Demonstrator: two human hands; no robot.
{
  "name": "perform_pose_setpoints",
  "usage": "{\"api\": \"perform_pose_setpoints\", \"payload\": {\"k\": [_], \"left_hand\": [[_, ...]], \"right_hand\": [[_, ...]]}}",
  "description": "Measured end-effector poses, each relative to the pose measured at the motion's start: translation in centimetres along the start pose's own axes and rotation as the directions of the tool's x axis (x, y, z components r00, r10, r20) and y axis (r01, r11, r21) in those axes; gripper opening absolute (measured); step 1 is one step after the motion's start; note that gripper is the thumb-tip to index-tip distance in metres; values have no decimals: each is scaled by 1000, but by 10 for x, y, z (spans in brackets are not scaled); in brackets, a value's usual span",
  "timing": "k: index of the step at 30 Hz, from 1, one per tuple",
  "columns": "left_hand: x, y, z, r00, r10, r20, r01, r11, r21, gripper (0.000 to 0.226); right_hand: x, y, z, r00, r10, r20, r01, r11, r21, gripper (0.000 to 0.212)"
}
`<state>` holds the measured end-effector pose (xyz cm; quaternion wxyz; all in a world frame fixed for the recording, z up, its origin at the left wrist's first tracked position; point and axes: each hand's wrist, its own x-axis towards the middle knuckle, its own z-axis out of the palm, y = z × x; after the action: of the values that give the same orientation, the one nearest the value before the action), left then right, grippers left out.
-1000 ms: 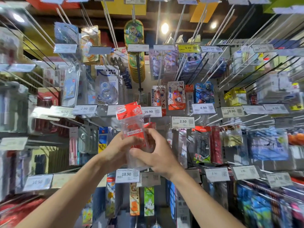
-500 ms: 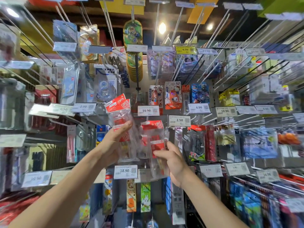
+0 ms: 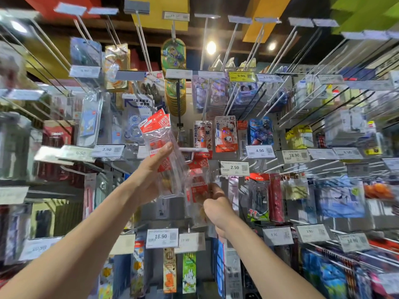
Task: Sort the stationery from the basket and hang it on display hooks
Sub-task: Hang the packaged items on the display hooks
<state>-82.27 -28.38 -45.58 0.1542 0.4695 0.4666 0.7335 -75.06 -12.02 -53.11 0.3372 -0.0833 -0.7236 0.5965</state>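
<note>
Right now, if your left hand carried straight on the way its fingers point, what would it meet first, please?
Beyond the clear plastic packet with a red header it holds, the left hand would probably meet the white horizontal strip just past its fingers first; depth is unclear.

I am looking into a shop, and the goods say stationery. Long metal display hooks point(image 3: 235, 52) jut out from the back wall in rows, many tipped with a printed price tag point(image 3: 234, 168) reading 2.50, others 18.90 point(image 3: 162, 237) and 4.90 point(image 3: 259, 151), plus a yellow tag point(image 3: 240, 76) marked 9.99. Sealed packets point(image 3: 260, 131) hang from the hooks one behind another, among them a carded pack point(image 3: 225, 134) printed with a cartoon cat. Overhead I can see round ceiling lights point(image 3: 211, 47) and brightly coloured panels point(image 3: 267, 16).
</note>
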Motion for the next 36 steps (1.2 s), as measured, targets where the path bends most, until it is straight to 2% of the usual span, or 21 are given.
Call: {"api": "perform_pose_setpoints", "payload": {"k": [6, 11, 14, 18, 24, 27, 29, 31, 33, 34, 36], "left_hand": [[4, 0, 1, 999, -22, 23, 21, 999, 26, 120], [4, -5, -1, 998, -25, 50, 23, 999, 32, 119], [6, -7, -4, 999, -21, 50, 19, 999, 39, 117], [7, -8, -5, 999, -14, 51, 10, 997, 79, 119], [7, -16, -12, 998, -26, 49, 20, 992, 123, 108], [2, -19, -11, 998, -40, 42, 33, 989, 143, 83], [0, -23, -13, 998, -38, 46, 30, 984, 177, 89], [-5, -26, -12, 999, -14, 43, 5, 980, 200, 86], [-10, -27, -9, 999, 14, 47, -25, 972, 233, 61], [-12, -30, -8, 999, 27, 39, -36, 969, 246, 50], [-13, -36, -8, 999, 47, 20, -50, 970, 236, 44]], "right_hand": [[17, -2, 10, 1000, 21, -8, -22, 999, -41, 41], [26, 1, 11, 1000, 30, 2, -29, 997, -67, 30], [34, 5, 14, 999, 37, -25, -38, 996, -75, 29], [40, 2, 15, 998, 30, -54, -35, 993, -110, 17], [58, 8, 14, 999, -9, -33, -4, 926, -377, 11], [58, 12, 14, 994, 3, -106, -60, 840, -539, 36], [53, 16, 16, 978, -73, -197, -70, 769, -635, 43], [40, 14, 19, 953, -203, -227, 61, 857, -511, 33], [19, 10, 21, 911, -357, -204, 299, 916, -268, 24], [9, 6, 23, 873, -449, -188, 413, 888, -201, 22], [-9, -2, 25, 812, -577, -88, 571, 817, -85, 16]]}}
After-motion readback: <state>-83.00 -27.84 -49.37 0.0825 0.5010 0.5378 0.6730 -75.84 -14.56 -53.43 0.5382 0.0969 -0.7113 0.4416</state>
